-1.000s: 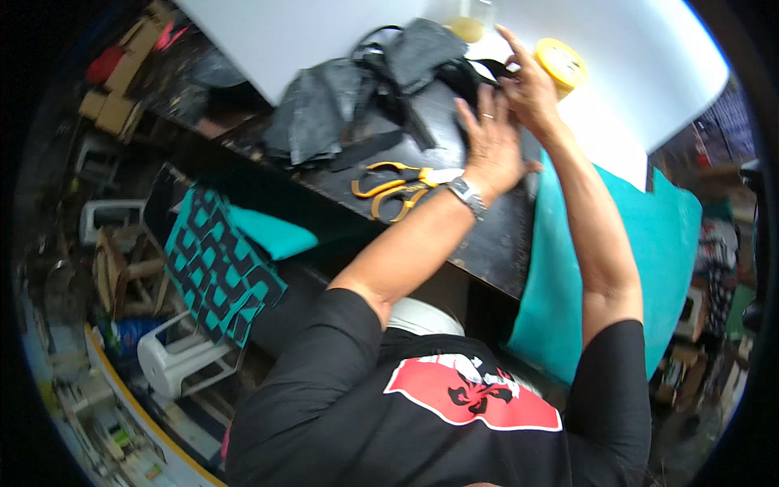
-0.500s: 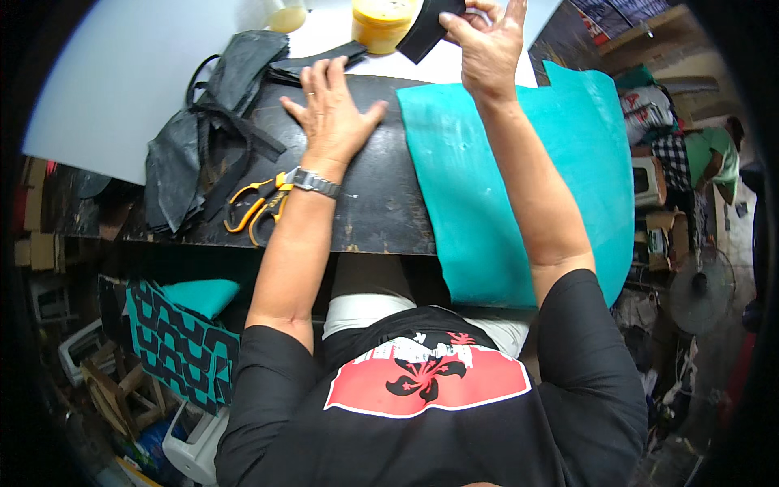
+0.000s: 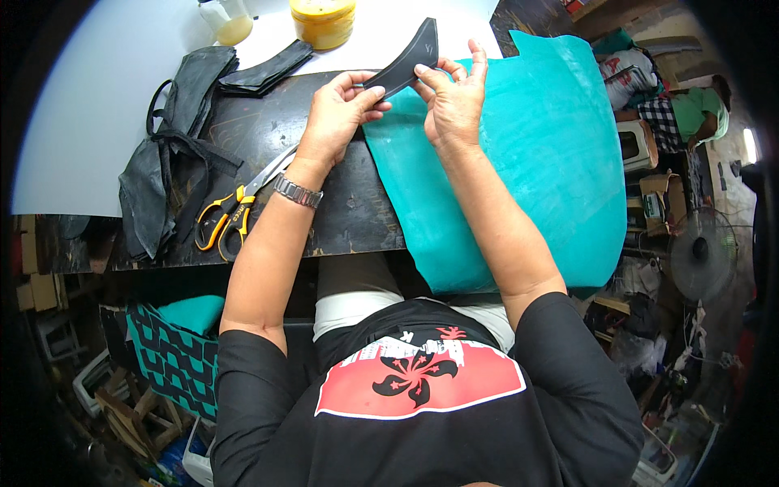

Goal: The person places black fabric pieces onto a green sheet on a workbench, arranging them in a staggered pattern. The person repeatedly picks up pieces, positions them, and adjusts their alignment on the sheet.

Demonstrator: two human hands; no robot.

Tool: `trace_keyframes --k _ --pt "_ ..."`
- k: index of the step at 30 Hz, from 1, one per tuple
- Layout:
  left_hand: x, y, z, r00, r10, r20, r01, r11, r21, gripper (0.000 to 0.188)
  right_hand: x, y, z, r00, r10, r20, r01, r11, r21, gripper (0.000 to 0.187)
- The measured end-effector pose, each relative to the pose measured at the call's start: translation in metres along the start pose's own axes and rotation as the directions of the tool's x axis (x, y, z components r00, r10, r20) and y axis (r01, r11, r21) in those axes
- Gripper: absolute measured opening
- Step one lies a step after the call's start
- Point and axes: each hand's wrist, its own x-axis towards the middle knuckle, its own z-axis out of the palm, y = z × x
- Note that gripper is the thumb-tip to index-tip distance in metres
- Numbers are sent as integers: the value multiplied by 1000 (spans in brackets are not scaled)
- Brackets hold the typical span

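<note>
A curved, tapering piece of black sheet material point(image 3: 410, 62) is stretched between both hands above the far part of the table. My left hand point(image 3: 339, 107) pinches its lower left end between thumb and fingers. Near its right side, my right hand point(image 3: 456, 99) grips the piece with thumb and forefinger, its other fingers raised. Below the hands lies a large teal sheet point(image 3: 535, 154), one edge of it hanging over the table's front. Scissors with orange and black handles point(image 3: 235, 207) rest on the dark tabletop beside my left forearm.
Left of the scissors are black strips and folded pieces point(image 3: 166, 170); a stack of black cut pieces point(image 3: 268, 69) lies farther back. A yellow tub point(image 3: 323, 23) and a jar point(image 3: 229, 23) stand on a white surface. At right are a fan point(image 3: 703, 256) and another person point(image 3: 698, 109).
My right hand has brought the black piece down and toward the left. My left hand has risen off the tabletop and taken hold of its other end. The whole view has shifted slightly.
</note>
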Motion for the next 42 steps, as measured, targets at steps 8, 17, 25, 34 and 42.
trace_keyframes --k 8,17,25,34,42 --pt "12 0 -2 980 154 128 -179 960 217 27 16 -7 -15 988 84 126 -74 994 -86 108" --pt "11 12 7 950 260 175 -290 942 170 23 40 6 -20 982 83 171 -71 995 -74 96" --pt "6 24 2 955 246 166 -281 930 238 24 67 -24 -48 862 349 369 -374 928 -4 97" --pt "7 8 -2 959 215 183 -260 926 274 24 65 -22 -60 849 379 369 -468 863 190 91" --pt "13 -11 -1 991 119 -59 -93 936 339 64 47 -14 -53 958 238 159 -243 970 14 97"
